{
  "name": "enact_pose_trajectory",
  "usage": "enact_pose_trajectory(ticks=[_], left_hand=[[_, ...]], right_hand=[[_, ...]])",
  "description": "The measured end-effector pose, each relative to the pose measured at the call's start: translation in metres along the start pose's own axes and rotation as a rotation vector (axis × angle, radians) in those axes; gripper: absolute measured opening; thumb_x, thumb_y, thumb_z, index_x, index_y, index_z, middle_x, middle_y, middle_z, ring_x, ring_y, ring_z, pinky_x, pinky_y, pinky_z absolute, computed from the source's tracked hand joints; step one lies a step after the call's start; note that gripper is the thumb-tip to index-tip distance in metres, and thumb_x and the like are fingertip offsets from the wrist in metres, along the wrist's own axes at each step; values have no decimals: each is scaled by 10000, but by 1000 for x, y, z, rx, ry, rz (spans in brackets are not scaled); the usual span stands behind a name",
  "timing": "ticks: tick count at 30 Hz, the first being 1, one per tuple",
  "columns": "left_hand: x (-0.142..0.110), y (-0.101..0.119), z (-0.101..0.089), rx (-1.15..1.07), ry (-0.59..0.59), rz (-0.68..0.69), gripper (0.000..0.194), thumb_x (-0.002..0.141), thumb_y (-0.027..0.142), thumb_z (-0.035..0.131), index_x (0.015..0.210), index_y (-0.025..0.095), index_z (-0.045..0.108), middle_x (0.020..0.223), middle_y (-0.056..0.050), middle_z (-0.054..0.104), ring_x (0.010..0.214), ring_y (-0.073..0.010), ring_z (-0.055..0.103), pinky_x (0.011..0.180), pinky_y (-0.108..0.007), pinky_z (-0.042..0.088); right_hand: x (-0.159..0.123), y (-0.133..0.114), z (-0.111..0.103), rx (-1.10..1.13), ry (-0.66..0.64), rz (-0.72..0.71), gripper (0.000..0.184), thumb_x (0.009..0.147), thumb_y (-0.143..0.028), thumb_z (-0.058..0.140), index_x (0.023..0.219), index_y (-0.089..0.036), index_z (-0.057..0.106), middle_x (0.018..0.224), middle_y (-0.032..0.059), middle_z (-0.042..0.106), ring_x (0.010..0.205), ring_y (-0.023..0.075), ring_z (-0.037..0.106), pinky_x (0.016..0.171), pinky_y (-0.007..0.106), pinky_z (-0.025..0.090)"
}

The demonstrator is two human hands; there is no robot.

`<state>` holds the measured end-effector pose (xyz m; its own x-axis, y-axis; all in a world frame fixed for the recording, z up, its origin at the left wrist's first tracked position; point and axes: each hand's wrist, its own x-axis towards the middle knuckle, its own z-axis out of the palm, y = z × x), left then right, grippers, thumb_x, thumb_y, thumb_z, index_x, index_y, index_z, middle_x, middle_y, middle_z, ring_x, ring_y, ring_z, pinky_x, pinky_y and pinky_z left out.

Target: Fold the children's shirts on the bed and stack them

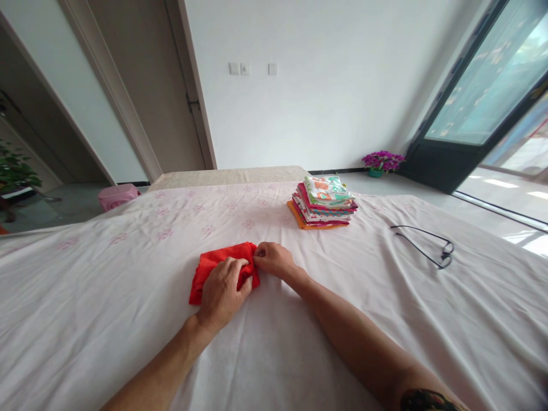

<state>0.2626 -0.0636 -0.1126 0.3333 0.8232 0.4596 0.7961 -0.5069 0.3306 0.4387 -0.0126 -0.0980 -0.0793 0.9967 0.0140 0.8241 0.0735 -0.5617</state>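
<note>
A folded red cloth [218, 258] lies on the pale sheet in front of me. My left hand [225, 288] rests over its near right part, with fingers curled and closed on the fabric. At the cloth's right edge, my right hand [274, 260] is closed in a pinch on its corner; the fingertips are partly hidden. Beyond and to the right stands a neat stack of folded cloths [325, 202], orange at the bottom and a white printed one on top. Neither hand touches the stack.
The pink-flowered sheet [171, 319] has wrinkles. Black-framed glasses [445, 254] lie open at the right. A pink stool [117, 197] stands beyond the left edge, and purple flowers in a green pot [382, 162] are by the wall. A glass door [462, 91] stands at the right.
</note>
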Motion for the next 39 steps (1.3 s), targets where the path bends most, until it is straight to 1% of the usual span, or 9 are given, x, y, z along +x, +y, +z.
enact_pose_trajectory(ticks=[2,5,10,14,18,22,31,35,39], left_hand=[[-1,6,-4,31,-31,27,295,904,330,521,1149,203,623,1040,-86,660,1015,-253,621,930,-419,496],[4,5,-16,-87,-42,7,328,970,348,404,1150,210,642,1061,-75,677,1024,-214,632,939,-374,501],[17,-23,-32,-115,97,-100,344,975,292,344,1112,202,645,1126,-68,699,1073,-189,640,987,-344,487],[4,-46,-20,61,-34,-52,438,972,324,356,1314,148,565,1355,-128,606,1260,-231,558,1087,-412,435],[-24,-62,-11,253,-136,110,593,956,452,432,1467,151,430,1551,-156,379,1443,-315,332,1160,-517,328],[-38,-75,-20,259,-184,223,691,918,516,501,1517,210,346,1606,-124,269,1486,-313,230,1174,-507,312],[-38,-98,-52,46,-289,258,746,764,3,435,1464,262,423,1578,-32,353,1457,-179,318,1181,-387,351],[-36,-106,-53,-35,-299,266,809,662,-58,408,1415,230,483,1550,-36,405,1421,-162,384,1176,-365,359],[-36,-118,-44,-96,-189,229,590,777,14,424,1311,224,564,1433,-37,558,1309,-148,530,1127,-320,420]], right_hand=[[-2,0,0,81,131,-41,193,858,-283,546,975,-235,693,921,25,716,802,174,640,713,273,456],[-8,-7,5,164,338,-311,297,932,-233,446,1165,-201,628,1119,74,683,1006,185,622,915,319,468],[-20,-21,17,-47,195,-661,524,998,-370,401,1486,-179,378,1543,116,385,1445,230,296,1185,451,247],[-22,-17,22,-219,22,-709,523,1024,-387,350,1507,-187,370,1547,87,392,1466,217,265,1219,428,178],[-22,-5,27,-286,24,-749,549,1018,-401,389,1511,-162,369,1566,101,354,1475,231,243,1231,421,143],[-23,2,31,-305,37,-754,628,1008,-486,396,1535,-153,315,1580,125,309,1486,242,211,1231,446,143],[-36,-12,18,-363,17,-821,775,938,-581,493,1524,-106,312,1548,188,352,1474,294,235,1225,507,112],[-47,-37,19,-353,-36,-870,711,905,-391,602,1497,-106,330,1474,179,467,1403,296,366,1201,493,192],[-55,-60,34,-333,-3,-777,742,846,-378,644,1468,-109,340,1429,179,505,1304,318,452,1121,499,323]])
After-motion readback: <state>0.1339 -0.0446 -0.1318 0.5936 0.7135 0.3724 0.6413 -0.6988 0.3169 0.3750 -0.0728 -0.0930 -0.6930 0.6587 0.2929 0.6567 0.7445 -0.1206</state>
